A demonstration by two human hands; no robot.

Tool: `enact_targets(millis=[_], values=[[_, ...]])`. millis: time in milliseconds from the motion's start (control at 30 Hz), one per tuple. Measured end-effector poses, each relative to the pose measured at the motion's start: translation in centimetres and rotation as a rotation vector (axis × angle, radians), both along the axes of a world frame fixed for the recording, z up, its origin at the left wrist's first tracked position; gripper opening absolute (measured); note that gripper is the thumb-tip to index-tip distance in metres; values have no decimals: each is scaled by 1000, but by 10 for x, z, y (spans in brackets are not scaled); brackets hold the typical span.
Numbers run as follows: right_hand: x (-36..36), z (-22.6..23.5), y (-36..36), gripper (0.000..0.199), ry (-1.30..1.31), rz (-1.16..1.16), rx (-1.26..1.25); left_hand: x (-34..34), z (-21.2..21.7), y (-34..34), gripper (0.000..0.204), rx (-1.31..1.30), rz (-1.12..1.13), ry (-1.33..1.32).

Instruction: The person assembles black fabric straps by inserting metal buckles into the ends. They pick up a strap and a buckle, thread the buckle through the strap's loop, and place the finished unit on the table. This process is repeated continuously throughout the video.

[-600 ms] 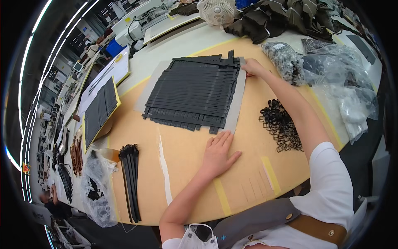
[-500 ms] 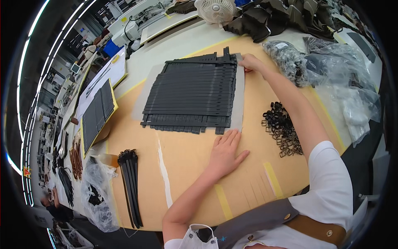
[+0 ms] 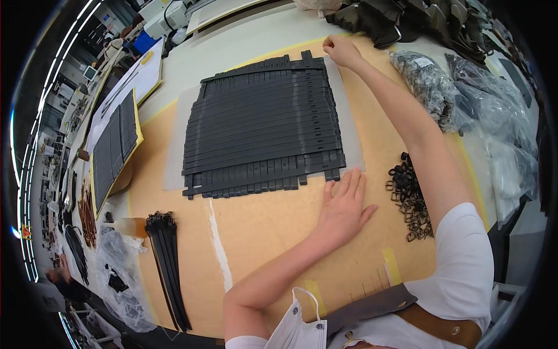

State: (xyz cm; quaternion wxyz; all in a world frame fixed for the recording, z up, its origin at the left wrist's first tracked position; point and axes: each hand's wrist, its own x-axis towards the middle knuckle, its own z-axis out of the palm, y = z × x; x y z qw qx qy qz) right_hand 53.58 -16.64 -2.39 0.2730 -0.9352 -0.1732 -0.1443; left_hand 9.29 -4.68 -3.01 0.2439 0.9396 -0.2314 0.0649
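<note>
Steadily now, the middle of the bench (image 3: 273,238) is taken up by black strips (image 3: 261,116), laid in close rows across a pale sheet (image 3: 174,168) whose bare margins can be seen at left and right. Along the near edge, lengthwise strips are crossed by a broad one, and uneven ends are left poking out at the near and far right.

At the near right corner, the left hand (image 3: 344,209) is laid flat, palm down, fingers extended and the thumb spread wide; nothing is gripped by it, and the sheet's corner is covered by its fingertips, right beside a strip's end. Up at the far right corner, the right hand (image 3: 344,51) is held with its fingers curled in; whether the sheet's edge is pinched there cannot be told.

Over on the right, a heap of small dark buckles (image 3: 411,203) is partly hidden by the right forearm, with clear plastic bags (image 3: 424,81) piled beyond. To the left, a bundle of long black straps (image 3: 167,270) is set beside a crumpled plastic bag (image 3: 119,285), and farther up, a yellow-edged board (image 3: 116,145) covered with dark strips is propped at a tilt. Dark folded pieces (image 3: 378,23) are heaped at the far side.
</note>
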Motion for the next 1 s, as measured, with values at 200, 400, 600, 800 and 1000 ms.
enact_targets(millis=[200,400,600,800,1000], values=[[-28,23,62,27,242,279,-223,-2,3,9,69,-2,32,21],[-17,22,67,26,298,278,-332,-1,4,7,67,-11,22,18],[-25,31,65,22,186,254,-318,-1,3,7,66,-26,18,19],[-88,102,87,16,-49,519,179,11,15,21,68,-257,14,-91],[-224,196,62,9,99,717,451,103,92,121,81,-1778,-282,379]])
